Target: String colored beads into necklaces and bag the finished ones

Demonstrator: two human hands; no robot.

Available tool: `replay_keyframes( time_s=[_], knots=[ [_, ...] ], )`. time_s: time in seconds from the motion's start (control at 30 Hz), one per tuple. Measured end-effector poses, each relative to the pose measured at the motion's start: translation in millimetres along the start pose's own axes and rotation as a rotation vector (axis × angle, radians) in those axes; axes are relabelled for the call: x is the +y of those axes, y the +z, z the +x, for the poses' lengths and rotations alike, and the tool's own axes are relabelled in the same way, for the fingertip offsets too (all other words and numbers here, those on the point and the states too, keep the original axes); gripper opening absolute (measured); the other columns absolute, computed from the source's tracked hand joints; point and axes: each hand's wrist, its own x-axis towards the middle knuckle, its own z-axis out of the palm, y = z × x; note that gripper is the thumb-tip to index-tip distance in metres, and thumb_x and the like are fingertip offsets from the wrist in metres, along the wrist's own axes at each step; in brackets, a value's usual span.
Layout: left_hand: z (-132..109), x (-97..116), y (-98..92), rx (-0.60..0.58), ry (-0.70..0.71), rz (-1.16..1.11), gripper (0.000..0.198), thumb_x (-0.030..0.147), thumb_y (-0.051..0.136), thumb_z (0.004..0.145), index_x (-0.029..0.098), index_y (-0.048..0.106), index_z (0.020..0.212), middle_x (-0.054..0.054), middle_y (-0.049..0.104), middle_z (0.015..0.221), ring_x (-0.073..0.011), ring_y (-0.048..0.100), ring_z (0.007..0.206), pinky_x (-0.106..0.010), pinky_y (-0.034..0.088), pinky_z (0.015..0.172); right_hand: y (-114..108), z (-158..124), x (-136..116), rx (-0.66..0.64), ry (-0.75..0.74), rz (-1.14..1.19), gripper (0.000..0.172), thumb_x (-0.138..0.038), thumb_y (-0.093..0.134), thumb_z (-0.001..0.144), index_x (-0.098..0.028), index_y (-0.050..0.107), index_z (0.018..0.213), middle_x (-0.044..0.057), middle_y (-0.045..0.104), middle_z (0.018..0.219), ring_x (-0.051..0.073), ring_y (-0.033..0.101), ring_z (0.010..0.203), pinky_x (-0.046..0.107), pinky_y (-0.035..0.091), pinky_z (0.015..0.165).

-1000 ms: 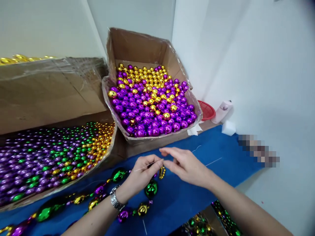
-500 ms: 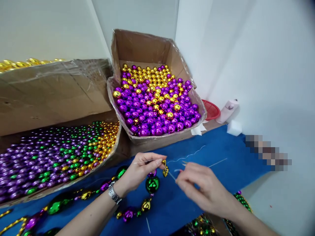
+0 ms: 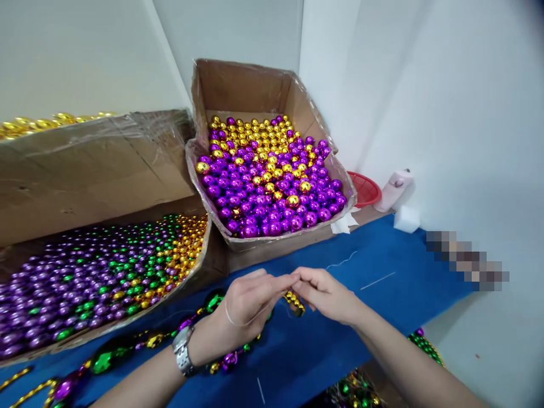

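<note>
My left hand [image 3: 250, 300], with a metal watch [image 3: 182, 351] on its wrist, is closed in a pinch. A thin white string [image 3: 229, 317] curves across the back of this hand and runs into its fingers. My right hand [image 3: 325, 294] is closed too, its fingertips touching those of the left; what exactly lies between them is hidden. Just under the joined fingertips hangs a small loop of gold beads [image 3: 295, 304]. A strand of large green, purple and gold beads [image 3: 104, 361] lies on the blue table cover, partly behind my left hand and forearm.
A cardboard box [image 3: 242, 85] of purple and gold balls stands behind the hands. At left is another box [image 3: 85, 170] with small purple, green and gold beads. A red basket [image 3: 365, 190], a pink bottle [image 3: 395, 190] and a white block [image 3: 407, 219] sit at right.
My right hand has moved up and left, and its fingers now meet my left hand's. The white string, earlier stretched between the hands, now curves over my left hand.
</note>
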Motion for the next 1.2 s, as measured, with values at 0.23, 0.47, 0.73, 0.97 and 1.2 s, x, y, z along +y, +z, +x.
replay_keyframes(
  time_s=[0.23, 0.47, 0.73, 0.97, 1.2],
  knots=[
    [-4, -9, 4.0, 0.061, 0.157, 0.193, 0.048, 0.006, 0.046, 0.085, 0.015, 0.042, 0.132, -0.010, 0.067, 0.094, -0.0156, 0.056, 0.072, -0.028, 0.045, 0.063, 12, 4, 13, -0.215, 0.051, 0.089, 0.031, -0.039, 0.040, 0.094, -0.015, 0.055, 0.106, -0.001, 0.062, 0.063, 0.008, 0.053, 0.047, 0.016, 0.039, 0.042],
    [-7, -3, 5.9, 0.078, -0.073, 0.078, 0.039, 0.009, 0.048, 0.086, 0.017, 0.051, 0.124, -0.006, 0.065, 0.079, -0.0151, 0.056, 0.068, -0.028, 0.046, 0.063, 2, -11, -10, 0.128, -0.086, -0.227, 0.026, -0.033, 0.041, 0.095, -0.018, 0.057, 0.082, 0.001, 0.059, 0.075, 0.012, 0.053, 0.069, 0.024, 0.039, 0.066],
    [5, 6, 4.6, 0.128, -0.655, -0.657, 0.026, 0.025, 0.059, 0.084, 0.014, 0.062, 0.108, -0.005, 0.069, 0.079, -0.0143, 0.063, 0.071, -0.024, 0.050, 0.065, 25, -40, -22, -0.114, -0.295, -0.907, 0.029, -0.034, 0.040, 0.096, -0.021, 0.061, 0.081, 0.001, 0.062, 0.068, 0.015, 0.057, 0.062, 0.026, 0.040, 0.060],
    [1, 18, -4.2, 0.070, -0.206, -0.219, 0.032, 0.012, 0.053, 0.086, 0.022, 0.061, 0.115, -0.003, 0.065, 0.078, -0.0116, 0.055, 0.068, -0.023, 0.045, 0.064, 1, -17, -22, 0.231, -0.132, -0.201, 0.023, -0.033, 0.041, 0.096, -0.021, 0.059, 0.104, 0.003, 0.062, 0.090, 0.012, 0.056, 0.075, 0.024, 0.042, 0.070],
    [-3, 14, -3.1, 0.109, -0.011, -0.045, 0.039, 0.004, 0.052, 0.084, 0.018, 0.055, 0.120, -0.006, 0.067, 0.084, -0.0135, 0.054, 0.068, -0.027, 0.043, 0.063, 24, 1, 13, -0.254, 0.057, 0.218, 0.039, -0.048, 0.042, 0.092, -0.015, 0.056, 0.109, 0.000, 0.062, 0.062, 0.008, 0.054, 0.045, 0.018, 0.043, 0.044]
  ],
)
